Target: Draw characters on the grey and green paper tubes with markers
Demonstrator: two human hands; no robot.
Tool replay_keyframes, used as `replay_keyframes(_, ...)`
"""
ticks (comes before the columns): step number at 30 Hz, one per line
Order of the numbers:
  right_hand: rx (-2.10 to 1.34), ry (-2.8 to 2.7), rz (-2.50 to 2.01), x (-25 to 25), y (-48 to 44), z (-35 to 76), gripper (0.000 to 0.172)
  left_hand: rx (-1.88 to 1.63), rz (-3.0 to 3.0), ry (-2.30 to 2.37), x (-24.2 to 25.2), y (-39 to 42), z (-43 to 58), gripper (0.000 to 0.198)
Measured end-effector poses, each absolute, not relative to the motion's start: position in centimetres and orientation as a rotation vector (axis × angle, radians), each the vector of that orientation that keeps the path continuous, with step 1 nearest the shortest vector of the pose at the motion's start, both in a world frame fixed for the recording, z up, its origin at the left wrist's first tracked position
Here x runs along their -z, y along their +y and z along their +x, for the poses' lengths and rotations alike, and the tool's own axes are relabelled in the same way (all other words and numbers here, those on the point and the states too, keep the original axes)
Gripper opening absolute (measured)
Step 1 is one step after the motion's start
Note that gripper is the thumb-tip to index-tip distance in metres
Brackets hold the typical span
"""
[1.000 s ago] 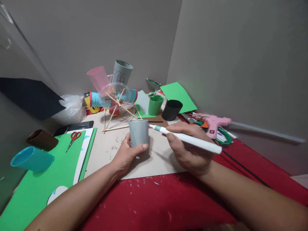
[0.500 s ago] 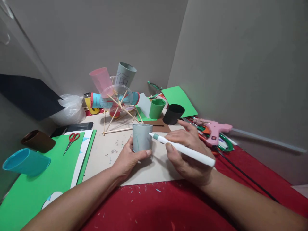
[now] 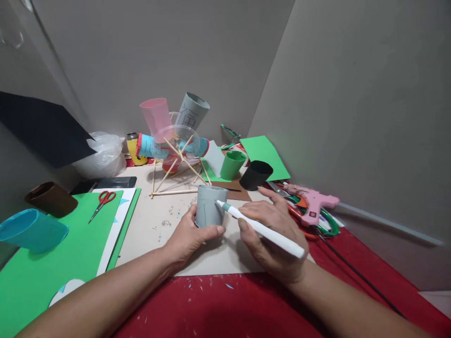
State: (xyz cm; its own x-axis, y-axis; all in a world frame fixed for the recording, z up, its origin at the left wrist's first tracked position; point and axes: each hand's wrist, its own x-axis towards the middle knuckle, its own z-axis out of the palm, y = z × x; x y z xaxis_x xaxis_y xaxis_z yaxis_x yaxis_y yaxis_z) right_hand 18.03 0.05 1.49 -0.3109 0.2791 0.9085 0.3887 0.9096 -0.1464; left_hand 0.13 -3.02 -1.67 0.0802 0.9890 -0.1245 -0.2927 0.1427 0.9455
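My left hand (image 3: 188,237) is wrapped round a small grey paper cup (image 3: 208,205) that stands upright on a beige board (image 3: 155,234). My right hand (image 3: 273,234) pinches a white marker with a green tip (image 3: 260,229); the tip touches the cup's right side near the rim. Just behind the cup stands a wheel of wooden skewers (image 3: 178,159) carrying pink, grey and blue cups.
A green cup (image 3: 230,165) and a black cup (image 3: 255,174) lie behind. A pink glue gun (image 3: 313,204) with its black cord lies to the right. Left are green paper (image 3: 52,263), red scissors (image 3: 102,202), a brown cup (image 3: 51,199) and a blue cup (image 3: 30,231). Walls close in behind and right.
The marker's tip has come down from beside the cup's rim onto its right side. My left hand still holds the cup. The camera has shifted slightly.
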Motion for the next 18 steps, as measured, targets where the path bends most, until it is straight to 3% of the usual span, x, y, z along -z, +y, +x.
replay_keyframes(18,0.14,-1.886,-0.458,-1.31,0.28,17.29,0.02,-1.189,0.903,1.011,1.26,-3.02,0.22,0.069)
